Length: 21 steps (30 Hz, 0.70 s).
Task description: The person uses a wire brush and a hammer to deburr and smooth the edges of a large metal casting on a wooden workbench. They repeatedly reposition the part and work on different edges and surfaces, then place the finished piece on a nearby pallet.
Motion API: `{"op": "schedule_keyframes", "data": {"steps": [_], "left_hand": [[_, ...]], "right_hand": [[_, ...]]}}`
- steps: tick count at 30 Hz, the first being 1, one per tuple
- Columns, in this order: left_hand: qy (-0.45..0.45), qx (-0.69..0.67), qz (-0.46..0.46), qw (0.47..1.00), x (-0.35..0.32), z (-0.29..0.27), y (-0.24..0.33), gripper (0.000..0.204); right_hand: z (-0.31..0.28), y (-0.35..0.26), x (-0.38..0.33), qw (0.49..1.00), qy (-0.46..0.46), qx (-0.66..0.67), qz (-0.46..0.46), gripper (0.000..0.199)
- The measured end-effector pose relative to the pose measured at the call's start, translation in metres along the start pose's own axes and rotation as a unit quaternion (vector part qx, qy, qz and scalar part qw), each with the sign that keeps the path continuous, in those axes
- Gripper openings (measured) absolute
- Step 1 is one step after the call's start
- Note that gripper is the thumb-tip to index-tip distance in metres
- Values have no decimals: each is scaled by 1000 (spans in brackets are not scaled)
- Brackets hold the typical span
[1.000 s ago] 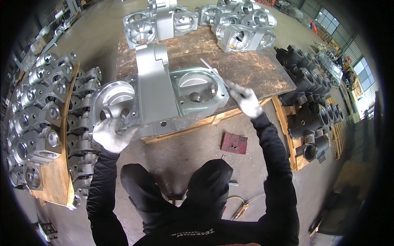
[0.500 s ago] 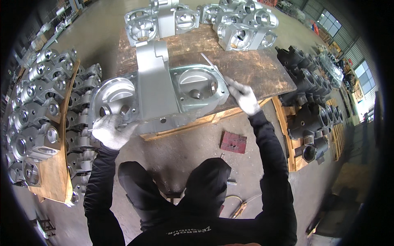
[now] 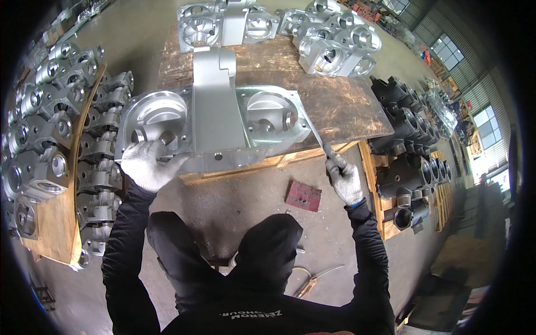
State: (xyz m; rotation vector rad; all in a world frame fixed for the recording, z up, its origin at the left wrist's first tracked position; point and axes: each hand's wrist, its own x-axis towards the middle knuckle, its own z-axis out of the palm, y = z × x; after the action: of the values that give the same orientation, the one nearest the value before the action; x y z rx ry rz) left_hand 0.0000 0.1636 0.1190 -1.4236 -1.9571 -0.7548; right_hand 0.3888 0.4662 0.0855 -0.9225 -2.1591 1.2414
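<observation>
A large silver metal casting (image 3: pixel 216 120) with two round cavities and a raised middle block lies on the near edge of a worn wooden table. My left hand (image 3: pixel 149 166), in a white glove, grips its near left edge, the thumb stretched along the rim. My right hand (image 3: pixel 344 180), also gloved, is closed round the near end of a long thin metal file (image 3: pixel 316 133). The file slants away from me along the casting's right end, its blade at that edge. Its handle is mostly hidden in my fingers.
More silver castings (image 3: pixel 335 44) stand on the table's (image 3: pixel 340 109) far side. Stacked silver castings (image 3: pixel 42 125) fill a wooden pallet at left; black castings (image 3: pixel 410 167) sit on another at right. On the floor lie a dark red block (image 3: pixel 303 195) and an air tool (image 3: pixel 305 287).
My right hand has drawn the file toward me and slightly right along the casting's right edge. My left hand stays on the casting's near left edge.
</observation>
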Motion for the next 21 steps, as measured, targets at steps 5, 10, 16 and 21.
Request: {"op": "schedule_keyframes", "data": {"steps": [5, 10, 16, 21], "left_hand": [[12, 18, 30, 999, 6, -3, 1, 54], [2, -33, -3, 999, 5, -4, 3, 49], [-4, -6, 12, 1000, 5, -4, 1, 54], [79, -13, 34, 996, 7, 0, -1, 50]], "right_hand": [[29, -18, 11, 990, 73, -78, -96, 39], [53, -50, -25, 963, 129, -181, -151, 41], [78, -67, -14, 916, 236, -258, -194, 40], [94, -66, -24, 937, 193, -277, -93, 47]]}}
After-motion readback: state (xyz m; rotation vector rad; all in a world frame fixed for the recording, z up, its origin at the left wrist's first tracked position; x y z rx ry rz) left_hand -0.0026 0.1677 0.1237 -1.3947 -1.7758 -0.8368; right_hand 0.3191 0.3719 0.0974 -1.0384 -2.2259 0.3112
